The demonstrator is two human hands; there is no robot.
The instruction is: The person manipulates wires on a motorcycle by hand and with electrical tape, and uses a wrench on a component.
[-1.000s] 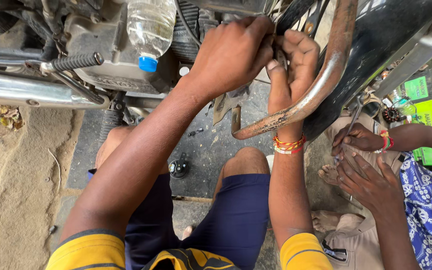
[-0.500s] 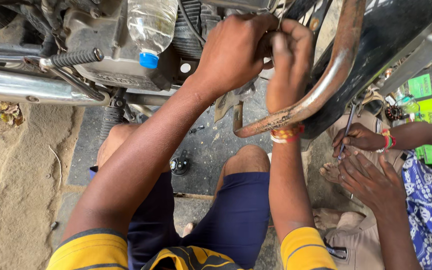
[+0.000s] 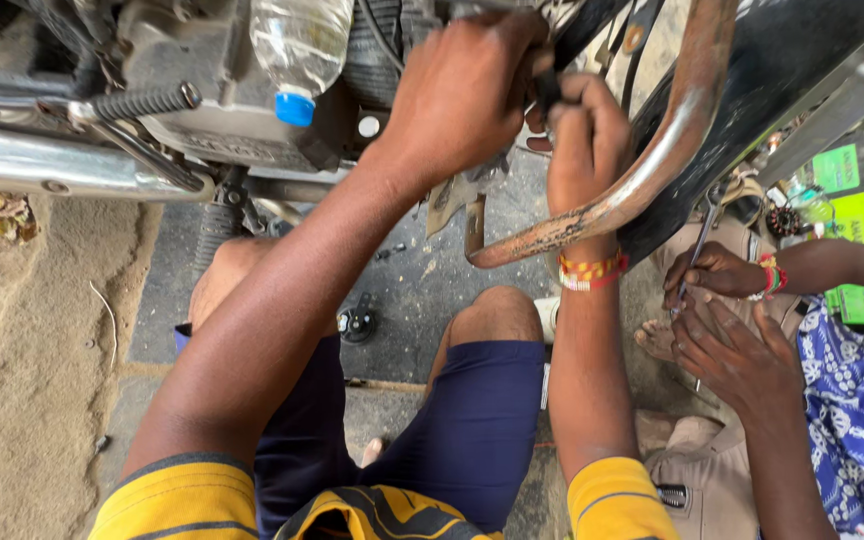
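Our left hand (image 3: 462, 95) and right hand (image 3: 584, 135) are both closed around a small dark part (image 3: 548, 92), hard to identify, just above the rusty curved metal exhaust pipe (image 3: 652, 170). A slipping grip could scrape knuckles on it.

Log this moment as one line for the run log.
left hand: gripping part on motorcycle engine | right hand: closed beside it, behind rusty exhaust pipe | co-worker's hands: holding thin tool
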